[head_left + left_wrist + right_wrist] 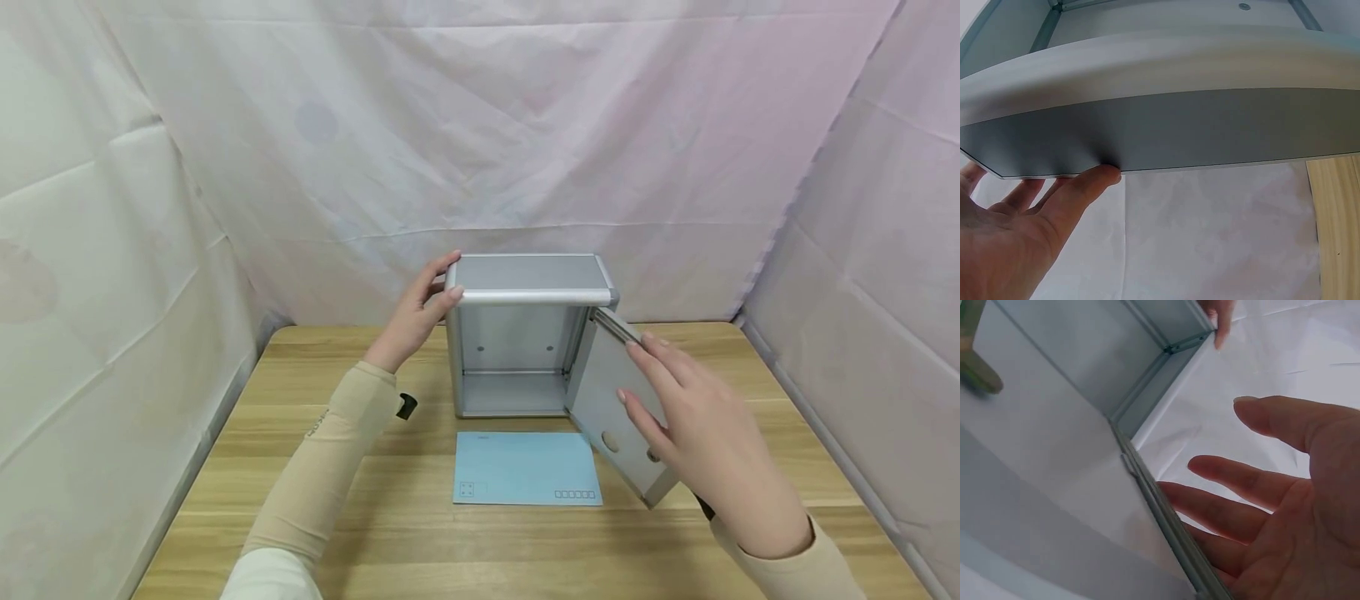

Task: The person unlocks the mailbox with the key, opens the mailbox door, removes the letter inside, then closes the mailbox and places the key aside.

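Metal box [532, 279] stands on the wooden table [390, 500], just toward 4 o'clock from the middle of the head view, with its door [611, 392] swung out toward 5 o'clock. Only the head view shows the blue envelope [527, 468], lying flat at the box's 6 o'clock, with a row of small squares at its own 4 o'clock, and the round disc [611, 441] on the door's inner face.

At the box's 10 o'clock corner, the left hand [420, 315] grips the side between thumb and fingers; the left wrist view gives a closer look at the thumb against the edge of the top panel. The right hand [697, 417] is at the box's 4 o'clock, its fingers extended. From above they seem to lie over the door, yet the right wrist view shows them spread, with the lower ones reaching behind its rim; whether they touch, I cannot tell. That view alone has a blurred greenish-brown shape [979, 369] at 10 o'clock, too unclear to identify.
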`<move>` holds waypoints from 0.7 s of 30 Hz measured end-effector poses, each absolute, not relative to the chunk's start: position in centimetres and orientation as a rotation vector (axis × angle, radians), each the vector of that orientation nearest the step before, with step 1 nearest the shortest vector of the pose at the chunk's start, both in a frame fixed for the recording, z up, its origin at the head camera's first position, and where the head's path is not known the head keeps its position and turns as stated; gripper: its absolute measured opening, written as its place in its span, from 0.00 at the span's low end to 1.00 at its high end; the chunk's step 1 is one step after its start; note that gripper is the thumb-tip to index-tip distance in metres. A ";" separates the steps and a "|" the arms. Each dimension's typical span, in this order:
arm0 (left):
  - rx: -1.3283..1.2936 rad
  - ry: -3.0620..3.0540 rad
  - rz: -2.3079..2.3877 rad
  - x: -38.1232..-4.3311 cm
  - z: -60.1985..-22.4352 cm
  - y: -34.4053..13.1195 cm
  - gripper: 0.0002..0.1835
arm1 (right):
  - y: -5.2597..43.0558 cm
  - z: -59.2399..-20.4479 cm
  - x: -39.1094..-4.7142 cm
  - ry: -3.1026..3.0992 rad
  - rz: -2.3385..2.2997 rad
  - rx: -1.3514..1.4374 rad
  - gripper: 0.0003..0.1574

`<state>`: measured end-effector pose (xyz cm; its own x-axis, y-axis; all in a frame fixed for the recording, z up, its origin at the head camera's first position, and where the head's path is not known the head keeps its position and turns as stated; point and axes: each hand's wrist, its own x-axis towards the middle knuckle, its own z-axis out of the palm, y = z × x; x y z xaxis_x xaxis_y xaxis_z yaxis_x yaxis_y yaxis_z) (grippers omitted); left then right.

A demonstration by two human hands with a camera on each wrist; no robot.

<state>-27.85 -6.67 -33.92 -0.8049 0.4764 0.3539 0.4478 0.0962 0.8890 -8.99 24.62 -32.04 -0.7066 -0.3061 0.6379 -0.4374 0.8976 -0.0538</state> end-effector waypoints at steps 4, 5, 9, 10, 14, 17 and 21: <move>0.980 2.317 1.846 -27.4 -33.5 -6.6 0.30 | 24.2 -31.7 -8.3 -2.459 0.297 0.537 0.34; 0.982 2.319 1.844 -27.4 -33.4 -6.7 0.30 | 24.1 -31.6 -8.1 -2.474 0.307 0.538 0.34; 0.982 2.320 1.845 -27.3 -33.3 -6.7 0.30 | 23.7 -31.3 -7.6 -2.510 0.360 0.553 0.37; 0.984 2.318 1.847 -27.3 -33.3 -6.7 0.30 | 23.6 -31.2 -7.6 -2.513 0.374 0.566 0.38; 0.969 2.317 1.838 -27.3 -33.3 -6.7 0.30 | 23.2 -31.1 -7.6 -2.484 0.415 0.642 0.37; 0.961 2.315 1.832 -27.3 -33.3 -6.7 0.30 | 22.8 -31.2 -7.8 -2.443 0.433 0.718 0.38; 0.971 2.312 1.837 -27.3 -33.2 -6.7 0.30 | 22.1 -31.6 -8.0 -2.386 0.462 0.808 0.37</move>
<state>-27.26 -6.72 -33.24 -0.8042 0.4841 0.3447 0.4451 0.1063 0.8892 -7.99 22.09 -31.58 -0.6533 -0.4409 0.6155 -0.6387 0.7574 -0.1354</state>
